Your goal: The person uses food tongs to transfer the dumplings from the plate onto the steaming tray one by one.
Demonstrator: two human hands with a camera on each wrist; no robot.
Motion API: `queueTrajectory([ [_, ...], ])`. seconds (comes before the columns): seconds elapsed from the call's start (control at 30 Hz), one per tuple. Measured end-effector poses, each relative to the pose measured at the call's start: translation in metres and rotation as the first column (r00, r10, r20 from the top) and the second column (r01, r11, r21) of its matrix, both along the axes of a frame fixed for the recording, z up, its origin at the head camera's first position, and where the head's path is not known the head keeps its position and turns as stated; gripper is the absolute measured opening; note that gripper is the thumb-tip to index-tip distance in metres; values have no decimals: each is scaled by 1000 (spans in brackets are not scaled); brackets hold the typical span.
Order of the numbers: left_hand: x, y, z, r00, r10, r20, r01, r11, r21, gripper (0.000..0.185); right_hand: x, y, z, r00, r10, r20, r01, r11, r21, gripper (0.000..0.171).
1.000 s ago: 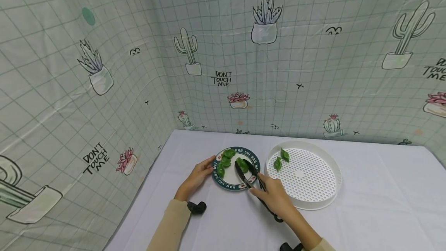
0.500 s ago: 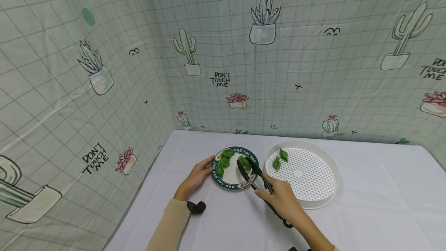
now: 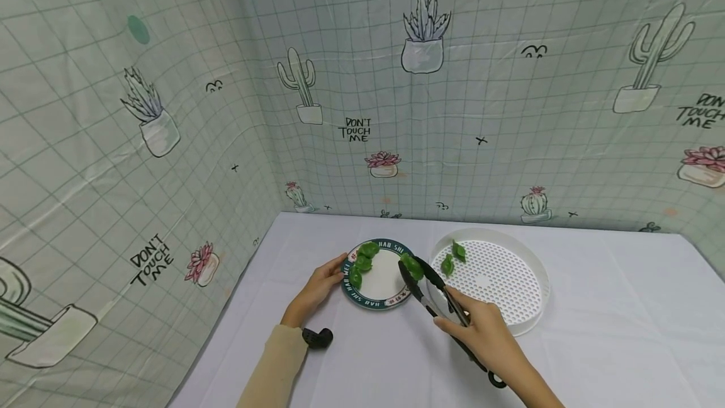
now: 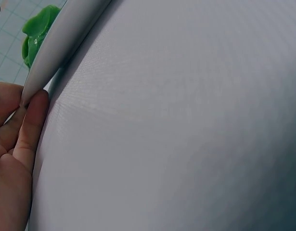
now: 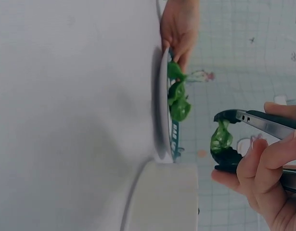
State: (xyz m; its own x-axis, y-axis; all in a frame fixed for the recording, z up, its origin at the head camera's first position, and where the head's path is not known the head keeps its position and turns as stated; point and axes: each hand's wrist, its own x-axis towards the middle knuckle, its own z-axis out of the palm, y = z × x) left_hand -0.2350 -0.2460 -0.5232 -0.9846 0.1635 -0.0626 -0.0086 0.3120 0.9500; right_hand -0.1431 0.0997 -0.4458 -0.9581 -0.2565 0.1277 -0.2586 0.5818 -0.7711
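Held leaf (image 5: pixel 221 138): pinched btwn. tips of tongs (image 3: pixel 435 277); now shows over rt. rim of plate (image 3: pixel 370 303) in head view, vs. inside that rim a moment ago. In R-wrist view, raised clear of plate, touching only tongs AFAICT.
R hand (image 3: pixel 484 331): grip curled round tongs; shifted rt. & a bit nearer the body since then.
L hand (image 3: pixel 317 285): grip pinching plate rim on L side, thumb vs. fingers; same spot as before, prob. to steady it.
Plate: bare now in center & on rt.; above bench (image 3: pixel 368 364), can't tell if fully flat on it. Just beside tray (image 3: pixel 498 279); can't tell if touching.
Plate leaves (image 3: pixel 364 263): approx. 3, bunched along L side, no change.
Tray: white, round, w/ holes in bottom; rt. of plate, nothing added yet.
Tray leaves (image 3: pixel 447 264): 2, toward far-L side, same as a moment ago.
Leaf carry: prob. mid-transfer, i.e. picked up OK, not yet set down; nearer tray than before, seemingly secure in tongs. Prob. more to do, given leaves left on plate.
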Motion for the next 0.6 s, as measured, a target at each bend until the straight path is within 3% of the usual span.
queueTrajectory([
  [0.27, 0, -1, 0, 1000, -4, 0, 4, 1000, 20, 51, 11, 23, 1, 997, -24, -79, 26, 999, 30, 64],
  [0.6, 1, 0, 0, 1000, 9, -2, -9, 1000, 13, 50, 18, 55, -5, 996, -52, -78, 57, 996, 67, 64],
])
